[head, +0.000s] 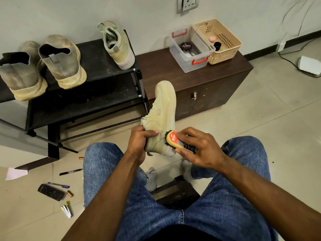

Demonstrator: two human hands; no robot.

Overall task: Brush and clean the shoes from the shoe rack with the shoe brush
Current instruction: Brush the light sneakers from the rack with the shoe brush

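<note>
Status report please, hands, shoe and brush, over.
Left hand grips beige high-top sneaker at its collar. Right hand holds orange-labelled shoe brush, bristles against the heel side. Nothing in the way.

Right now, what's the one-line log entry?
left hand grips beige suede shoe | right hand presses orange-backed shoe brush against heel | brushing

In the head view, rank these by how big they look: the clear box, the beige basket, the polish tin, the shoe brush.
1-2. Clear box and beige basket: too alike to rank.
3. Shoe brush, partly covered by the right hand, and nearer the camera, so unsure.
4. Polish tin, smallest.
</note>
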